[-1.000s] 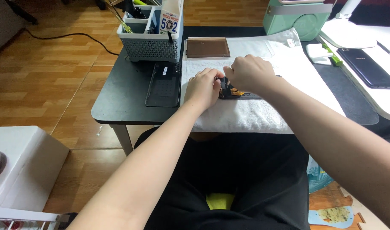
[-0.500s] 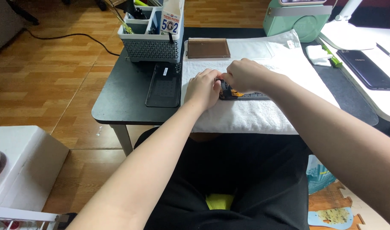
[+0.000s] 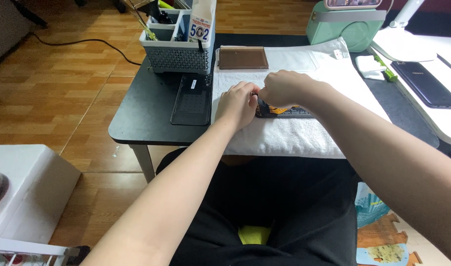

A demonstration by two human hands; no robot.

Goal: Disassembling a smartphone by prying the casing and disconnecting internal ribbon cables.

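On a white towel [image 3: 294, 133] spread over a low dark table [image 3: 142, 108] lies a flat dark device [image 3: 284, 111] with orange parts showing, apparently an opened phone. My left hand [image 3: 238, 103] rests on the towel against the device's left end, fingers curled. My right hand [image 3: 282, 87] is closed over the same end, fingertips pinched together at a small spot beside the left hand. What the fingers pinch is hidden.
A dark tray [image 3: 191, 100] lies left of the towel, a grey organiser basket [image 3: 178, 51] with tools behind it. A brown flat case [image 3: 242, 57] sits at the towel's far edge. A green box [image 3: 346, 27] and a dark phone [image 3: 425, 83] are at right.
Both hands stay on the device's left end; the right hand has shifted slightly left and closer to the left hand. The device has barely moved.
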